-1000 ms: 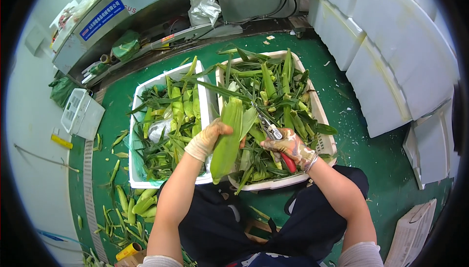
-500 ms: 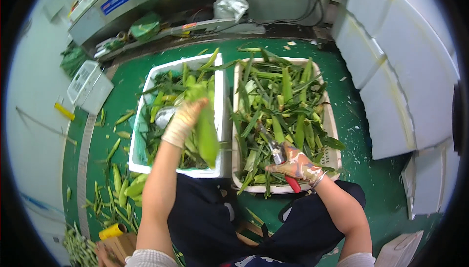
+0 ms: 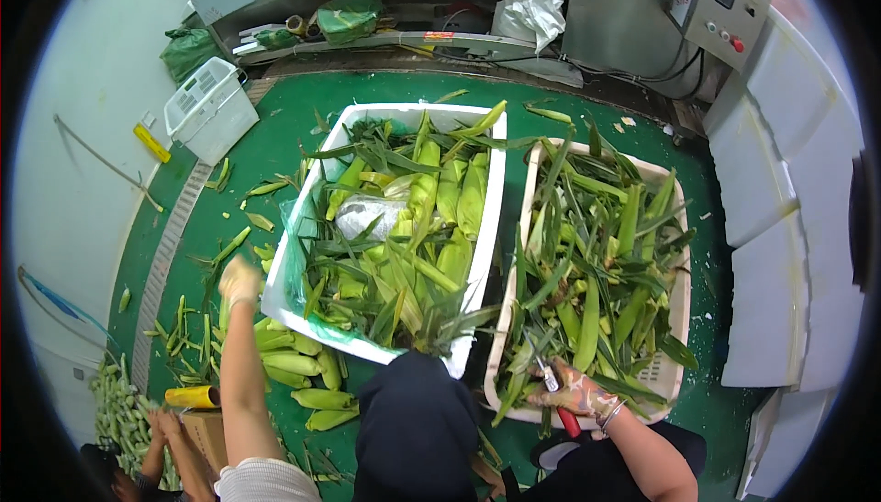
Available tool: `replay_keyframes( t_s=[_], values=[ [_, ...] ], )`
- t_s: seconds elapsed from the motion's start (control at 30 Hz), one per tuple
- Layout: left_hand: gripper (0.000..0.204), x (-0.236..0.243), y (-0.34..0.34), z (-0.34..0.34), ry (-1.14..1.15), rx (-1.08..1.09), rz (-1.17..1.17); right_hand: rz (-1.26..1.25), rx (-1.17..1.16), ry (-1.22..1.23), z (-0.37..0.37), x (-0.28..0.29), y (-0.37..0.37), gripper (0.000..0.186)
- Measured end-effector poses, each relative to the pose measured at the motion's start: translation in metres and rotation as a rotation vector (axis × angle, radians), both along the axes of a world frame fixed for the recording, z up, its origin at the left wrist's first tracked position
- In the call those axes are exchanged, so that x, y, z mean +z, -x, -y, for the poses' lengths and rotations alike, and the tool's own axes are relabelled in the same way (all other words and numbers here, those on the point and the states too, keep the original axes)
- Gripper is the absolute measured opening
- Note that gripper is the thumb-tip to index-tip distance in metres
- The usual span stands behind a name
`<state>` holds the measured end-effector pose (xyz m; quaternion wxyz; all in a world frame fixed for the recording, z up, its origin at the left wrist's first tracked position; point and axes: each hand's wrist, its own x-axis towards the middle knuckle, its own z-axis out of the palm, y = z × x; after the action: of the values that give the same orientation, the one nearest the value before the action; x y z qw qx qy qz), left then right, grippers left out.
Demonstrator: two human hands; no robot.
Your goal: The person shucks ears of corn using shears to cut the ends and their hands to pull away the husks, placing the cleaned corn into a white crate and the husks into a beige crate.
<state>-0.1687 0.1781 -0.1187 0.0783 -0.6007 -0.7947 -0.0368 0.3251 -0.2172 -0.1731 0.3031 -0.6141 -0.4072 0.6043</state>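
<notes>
My left hand [image 3: 240, 282], in a pale glove, is stretched out left over the floor beside the white foam box [image 3: 496, 190]. Motion smears its fingers, and no ear of corn shows in it. Below lie several green corn ears [image 3: 294, 361] in their husks. More husked corn [image 3: 424, 185] and leaves fill the box, around a silvery wrapped bundle [image 3: 360, 216]. My right hand [image 3: 576, 390], in a camouflage glove, is closed on pruning shears [image 3: 569, 422] with a red handle. Their metal blades point up over the near end of a cream plastic crate [image 3: 680, 305] heaped with corn leaves.
A white basket [image 3: 216, 121] stands by the left wall. Tall white foam panels [image 3: 780, 254] line the right. At lower left, another person's hands [image 3: 170, 433] are near a cardboard box [image 3: 206, 438], a yellow roll [image 3: 193, 397] and a corn heap [image 3: 117, 419].
My left hand has swung down and left from above the foam box, where it held a corn ear. The view has shifted; my right hand keeps hold of the shears.
</notes>
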Motion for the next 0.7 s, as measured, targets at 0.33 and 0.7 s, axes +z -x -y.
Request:
replay_keyframes(
  t_s=[0.33, 0.7],
  values=[
    [0.041, -0.067, -0.364, -0.089, 0.272, -0.338, 0.408, 0.663, 0.038, 0.480, -0.038, 0.028, -0.031, 0.084],
    [0.063, 0.003, -0.272, -0.042, 0.512, -0.471, 1.775, 0.692, 0.058, 0.069, -0.026, 0.095, -0.008, 0.073]
  ],
)
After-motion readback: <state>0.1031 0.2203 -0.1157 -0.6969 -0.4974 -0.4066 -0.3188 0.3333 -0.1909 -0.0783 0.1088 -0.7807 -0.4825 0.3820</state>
